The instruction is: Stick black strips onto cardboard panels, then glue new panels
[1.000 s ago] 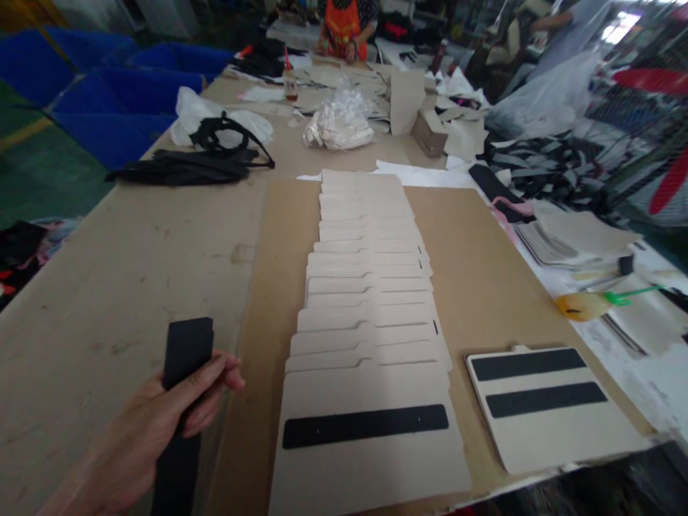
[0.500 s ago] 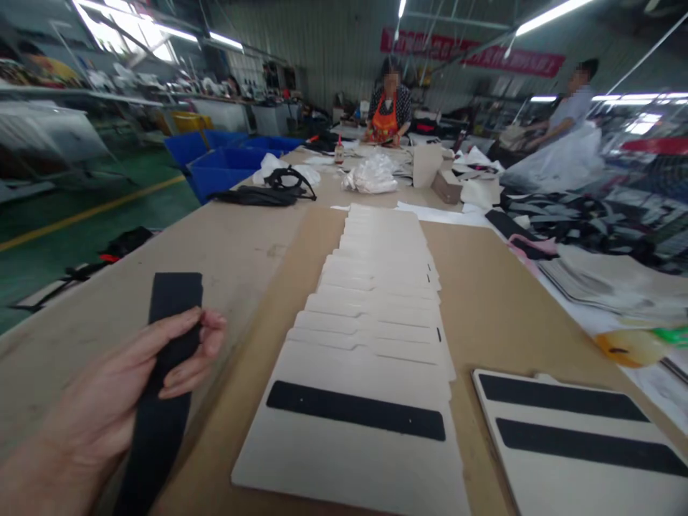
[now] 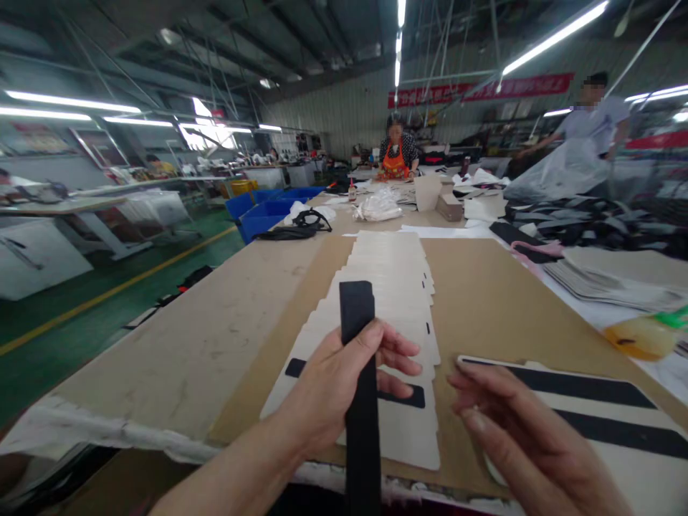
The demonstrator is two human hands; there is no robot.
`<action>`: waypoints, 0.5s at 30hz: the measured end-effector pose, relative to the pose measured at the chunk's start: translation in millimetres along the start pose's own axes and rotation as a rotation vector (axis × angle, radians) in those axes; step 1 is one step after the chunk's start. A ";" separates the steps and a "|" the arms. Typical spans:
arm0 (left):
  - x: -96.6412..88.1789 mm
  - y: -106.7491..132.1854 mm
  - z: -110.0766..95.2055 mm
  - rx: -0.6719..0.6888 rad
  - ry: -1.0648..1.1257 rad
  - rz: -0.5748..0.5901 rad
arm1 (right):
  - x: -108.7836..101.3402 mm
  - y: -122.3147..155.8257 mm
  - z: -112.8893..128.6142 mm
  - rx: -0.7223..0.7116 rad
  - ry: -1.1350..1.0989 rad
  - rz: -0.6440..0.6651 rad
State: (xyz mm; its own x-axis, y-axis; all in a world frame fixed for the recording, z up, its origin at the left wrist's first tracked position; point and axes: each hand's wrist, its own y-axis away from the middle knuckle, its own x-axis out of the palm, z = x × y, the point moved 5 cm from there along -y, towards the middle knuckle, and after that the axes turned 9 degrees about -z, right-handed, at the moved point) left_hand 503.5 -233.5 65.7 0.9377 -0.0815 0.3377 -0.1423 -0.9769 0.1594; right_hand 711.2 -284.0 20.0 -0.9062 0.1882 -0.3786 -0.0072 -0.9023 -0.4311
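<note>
My left hand (image 3: 349, 373) grips a long black strap (image 3: 362, 444), thumb on its near face, with the top end upright and the rest hanging past the table edge. Behind it, a row of overlapping off-white panels (image 3: 392, 433) runs away from me; the nearest bears a black strip (image 3: 413, 396), partly hidden by my hand. To the right, my right hand (image 3: 516, 423) is empty, thumb and fingers apart. It hovers over the left edge of another off-white panel (image 3: 634, 473) carrying two black strips (image 3: 585, 383).
Blue bins (image 3: 269, 215) stand left of the table (image 3: 215, 344). Black cords (image 3: 306, 223), plastic wrap (image 3: 379, 206) and cardboard pieces (image 3: 448, 204) lie farther back. Dark straps (image 3: 585, 226) and stacked sheets (image 3: 607, 276) line the right side. Two people are beyond.
My left hand has carried the black strap rightward, in front of the panel row. My right hand has come into view at the right-hand panel. The view has tilted up and turned left.
</note>
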 end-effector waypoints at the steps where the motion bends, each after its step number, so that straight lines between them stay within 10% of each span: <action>1: 0.6 -1.8 7.7 -0.005 0.034 -0.056 | 15.0 -3.0 13.4 -0.043 -0.009 -0.006; 8: -15.7 -3.7 31.7 0.047 0.327 -0.247 | 89.5 0.5 30.9 -0.095 0.051 0.085; 15: -23.3 -8.0 42.7 0.085 0.218 -0.331 | 109.9 4.0 8.0 -0.302 0.130 0.024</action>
State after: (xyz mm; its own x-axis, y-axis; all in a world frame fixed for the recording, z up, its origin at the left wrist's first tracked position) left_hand 496.4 -232.2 17.0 0.8382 0.2749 0.4710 0.1911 -0.9570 0.2184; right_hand 608.2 -270.0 -16.8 -0.8431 0.2332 -0.4845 0.1572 -0.7547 -0.6369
